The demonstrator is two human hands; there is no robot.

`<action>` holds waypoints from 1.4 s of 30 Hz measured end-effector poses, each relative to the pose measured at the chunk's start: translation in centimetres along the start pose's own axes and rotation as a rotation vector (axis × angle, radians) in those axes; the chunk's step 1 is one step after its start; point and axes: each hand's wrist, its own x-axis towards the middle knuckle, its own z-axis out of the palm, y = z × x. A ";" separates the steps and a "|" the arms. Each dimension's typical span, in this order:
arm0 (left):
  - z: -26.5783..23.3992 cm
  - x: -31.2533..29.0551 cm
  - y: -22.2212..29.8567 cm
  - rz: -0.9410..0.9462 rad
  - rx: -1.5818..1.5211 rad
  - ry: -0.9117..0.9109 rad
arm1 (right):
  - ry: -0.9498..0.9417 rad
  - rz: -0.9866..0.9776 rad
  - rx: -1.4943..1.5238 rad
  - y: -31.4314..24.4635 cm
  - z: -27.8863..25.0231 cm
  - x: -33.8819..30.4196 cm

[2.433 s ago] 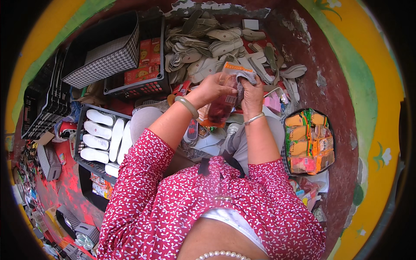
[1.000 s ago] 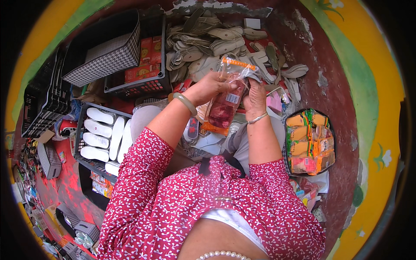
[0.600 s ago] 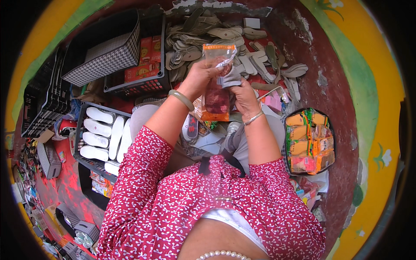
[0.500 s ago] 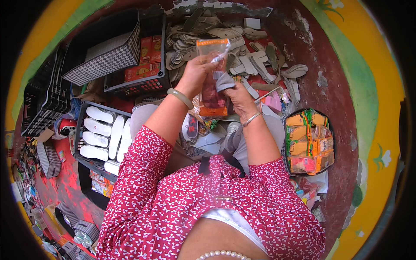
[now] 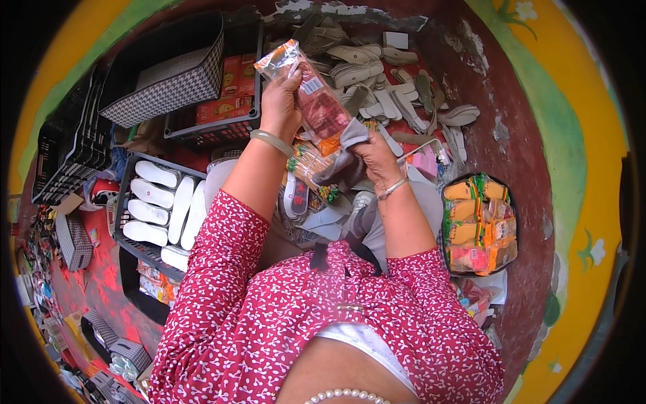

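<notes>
My left hand (image 5: 282, 101) grips a clear plastic packet (image 5: 324, 108) with orange ends and dark pink contents near its upper end. The packet tilts from upper left to lower right, a white label on its face. My right hand (image 5: 378, 158) holds a grey cloth (image 5: 348, 158), which meets the packet's lower end and hangs down below it. Underneath, between my knees, lie a bundle of thin sticks (image 5: 311, 165) and a dark-topped insole or slipper (image 5: 296, 195), partly covered.
Beyond my hands lies a heap of pale shoe soles (image 5: 356, 64). At left stand a crate of white soles (image 5: 121, 229), a houndstooth-patterned box (image 5: 168, 94) and a black crate (image 5: 254, 114) with red packages. A dark basket (image 5: 479, 271) of yellow and orange packets sits at right.
My left hand has moved left and up, tilting the packet from upright to slanted. The grey cloth in my right hand now hangs lower and shows more of itself.
</notes>
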 end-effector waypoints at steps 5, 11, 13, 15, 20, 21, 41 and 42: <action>0.9 -0.9 0.4 -0.214 -0.078 -0.159 | 0.116 -0.074 0.033 -1.4 -0.6 -0.4; 0.0 -0.9 -1.2 -0.265 0.024 -0.137 | 0.087 -0.157 0.125 -1.9 -2.3 0.1; 0.4 -1.0 -1.3 -0.131 0.018 -0.096 | 0.003 -0.180 0.216 -2.0 -2.2 -0.1; 0.3 -0.9 -1.3 -0.118 -0.005 -0.115 | -0.056 -0.124 0.278 -1.9 -1.7 -0.1; 1.0 -2.2 -3.3 -0.158 -0.077 -0.183 | 0.057 -0.111 0.283 -0.2 -1.1 0.7; 1.2 -2.7 -3.5 -0.164 -0.095 -0.183 | 0.095 -0.108 0.231 -0.1 -0.6 0.7; 0.4 -1.4 -2.2 -0.033 -0.061 -0.075 | 0.142 -0.097 0.151 -1.9 1.1 -0.1; 0.5 -1.2 -2.1 -0.024 -0.064 -0.071 | 0.168 -0.099 0.137 -1.8 0.8 -0.1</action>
